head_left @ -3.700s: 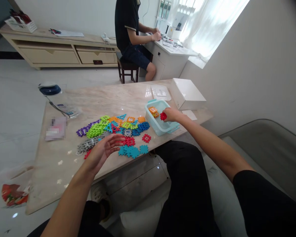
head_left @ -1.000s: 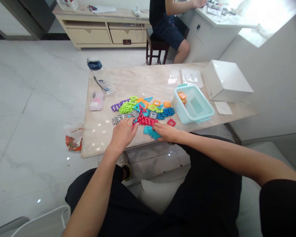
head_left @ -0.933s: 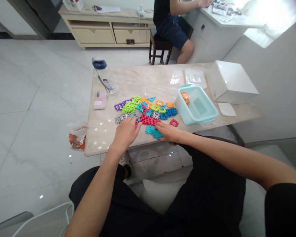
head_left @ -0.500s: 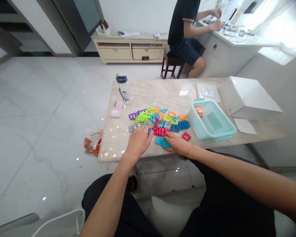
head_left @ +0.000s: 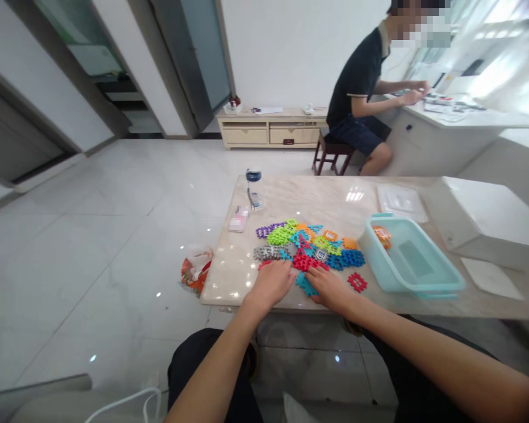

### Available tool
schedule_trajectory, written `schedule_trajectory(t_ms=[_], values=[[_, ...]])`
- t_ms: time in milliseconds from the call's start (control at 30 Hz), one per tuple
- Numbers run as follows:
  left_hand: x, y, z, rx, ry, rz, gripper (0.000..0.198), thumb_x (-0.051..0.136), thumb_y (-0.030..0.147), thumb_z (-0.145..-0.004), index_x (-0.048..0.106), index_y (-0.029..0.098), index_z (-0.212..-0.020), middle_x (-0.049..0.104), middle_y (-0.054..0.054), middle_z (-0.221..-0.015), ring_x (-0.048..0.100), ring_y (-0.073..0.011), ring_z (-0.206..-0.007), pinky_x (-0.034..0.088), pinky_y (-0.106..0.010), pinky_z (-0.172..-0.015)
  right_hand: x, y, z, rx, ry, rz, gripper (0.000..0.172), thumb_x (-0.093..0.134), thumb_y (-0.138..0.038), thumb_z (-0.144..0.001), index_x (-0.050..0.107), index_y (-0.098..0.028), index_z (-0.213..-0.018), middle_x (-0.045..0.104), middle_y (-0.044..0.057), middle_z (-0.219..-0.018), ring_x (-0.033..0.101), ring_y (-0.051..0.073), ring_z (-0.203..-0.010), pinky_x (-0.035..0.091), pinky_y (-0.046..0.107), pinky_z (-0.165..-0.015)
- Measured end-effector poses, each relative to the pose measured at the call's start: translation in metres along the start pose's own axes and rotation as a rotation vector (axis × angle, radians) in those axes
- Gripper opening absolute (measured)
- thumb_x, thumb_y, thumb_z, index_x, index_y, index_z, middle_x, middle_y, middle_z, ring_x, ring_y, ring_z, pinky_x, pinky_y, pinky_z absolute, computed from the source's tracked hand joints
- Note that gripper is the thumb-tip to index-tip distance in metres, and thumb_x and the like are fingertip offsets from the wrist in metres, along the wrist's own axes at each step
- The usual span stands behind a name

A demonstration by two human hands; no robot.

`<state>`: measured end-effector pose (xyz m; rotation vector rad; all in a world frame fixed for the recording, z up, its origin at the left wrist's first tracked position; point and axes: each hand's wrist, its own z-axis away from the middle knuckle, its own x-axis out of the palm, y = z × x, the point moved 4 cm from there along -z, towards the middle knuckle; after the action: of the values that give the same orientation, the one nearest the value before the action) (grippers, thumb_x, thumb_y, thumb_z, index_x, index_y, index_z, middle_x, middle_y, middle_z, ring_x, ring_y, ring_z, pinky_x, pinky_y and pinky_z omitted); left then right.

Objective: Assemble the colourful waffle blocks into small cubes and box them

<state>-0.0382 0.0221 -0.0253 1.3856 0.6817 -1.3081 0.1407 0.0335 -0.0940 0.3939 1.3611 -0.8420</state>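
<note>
The pile of interlocking plastic tiles (head_left: 311, 247) lay near the front edge of the marble table (head_left: 317, 202), and I found both hands resting on its near side. The left hand (head_left: 271, 283) lay palm down at 7 o'clock of the pile, fingers loosely spread over a red tile (head_left: 264, 265) and touching the grey tiles (head_left: 267, 252); I could not tell whether it gripped anything. The right hand (head_left: 330, 288) lay flat at 5 o'clock, fingertips on the teal tiles (head_left: 305, 284), with nothing visibly pinched. One red square tile (head_left: 357, 282) sat apart at 4 o'clock of the pile, just beside the right wrist.

The teal plastic bin (head_left: 412, 264) stood at 3 o'clock of the pile, an orange tile (head_left: 382, 234) inside its far end. A clear lid (head_left: 400, 200) and a white box (head_left: 489, 220) lay beyond, a water bottle (head_left: 253, 188) at 11 o'clock. A second person (head_left: 361, 88) worked at a separate desk.

My judgement of risk: the teal tiles lay close to the table edge, and a sweep toward me could push them off. The wrist could also drag the loose red tile.
</note>
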Motion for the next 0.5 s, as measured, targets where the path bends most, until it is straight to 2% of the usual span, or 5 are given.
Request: schedule_trajectory(t_ms=[67,233,400,500], values=[[0.003,0.001,-0.001,0.014,0.004,-0.007,0.029,0.050,0.039,-0.109,0.069,0.018,-0.114,0.077,-0.016,-0.114,0.075,-0.0336,-0.110,0.056,-0.042,-0.090,0.001,0.002,0.000,0.026,-0.012,-0.008,0.067,0.088,-0.019,-0.077,0.068,-0.014,-0.140,0.061,0.021,-0.150,0.056,0.037,-0.146,0.045,0.050,-0.128],[0.005,0.002,-0.004,0.008,0.015,-0.025,0.028,0.048,0.038,-0.110,0.068,0.019,-0.112,0.078,-0.014,-0.113,0.076,-0.0328,-0.108,0.057,-0.040,-0.089,-0.008,0.002,0.003,0.051,-0.031,-0.038,0.052,0.083,-0.025,-0.085,0.070,-0.009,-0.133,0.065,0.021,-0.141,0.062,0.035,-0.135,0.050,0.047,-0.120],[0.000,0.000,-0.008,-0.004,-0.004,-0.034,0.026,0.049,0.037,-0.110,0.067,0.020,-0.113,0.077,-0.014,-0.115,0.075,-0.0324,-0.109,0.056,-0.039,-0.088,-0.014,-0.005,-0.001,0.005,-0.023,0.009,0.054,0.084,-0.024,-0.086,0.070,-0.010,-0.136,0.060,0.021,-0.150,0.057,0.033,-0.143,0.047,0.045,-0.125],[-0.002,-0.001,-0.006,-0.013,-0.022,-0.038,0.025,0.049,0.037,-0.110,0.067,0.020,-0.114,0.077,-0.014,-0.115,0.075,-0.0325,-0.109,0.056,-0.039,-0.089,-0.014,-0.010,-0.003,0.022,-0.057,0.052,0.052,0.083,-0.027,-0.087,0.072,-0.010,-0.135,0.059,0.021,-0.150,0.060,0.035,-0.139,0.052,0.046,-0.119]])
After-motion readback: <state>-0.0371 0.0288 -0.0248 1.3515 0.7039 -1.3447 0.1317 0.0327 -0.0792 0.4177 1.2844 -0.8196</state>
